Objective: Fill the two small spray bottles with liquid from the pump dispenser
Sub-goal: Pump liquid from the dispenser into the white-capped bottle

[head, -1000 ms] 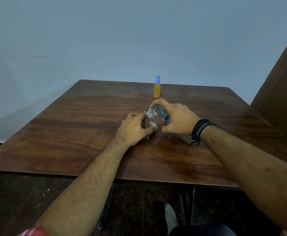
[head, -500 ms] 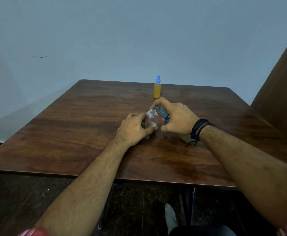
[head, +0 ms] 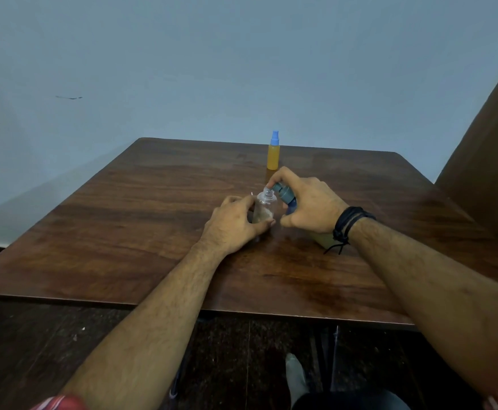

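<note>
A small clear spray bottle (head: pixel 266 206) without its cap stands upright mid-table, with a little liquid at its bottom. My left hand (head: pixel 234 224) grips its lower body. My right hand (head: pixel 310 204) holds the pump dispenser (head: pixel 284 194), tilted so that its grey-blue nozzle sits at the clear bottle's open neck. My right index finger lies over the pump head. The dispenser's yellowish body (head: pixel 324 239) shows below my wrist. A second small spray bottle (head: pixel 273 153), full of orange-yellow liquid and capped in blue, stands upright further back.
The brown wooden table (head: pixel 123 232) reaches to a pale blue wall behind. A dark wooden panel (head: pixel 496 149) rises at the right. A thin white piece (head: pixel 251 194) pokes up behind my left hand. The floor and a foot (head: pixel 296 377) show below the near edge.
My right hand and the dispenser have shifted very slightly. Otherwise both hands and both bottles stay where they were.
</note>
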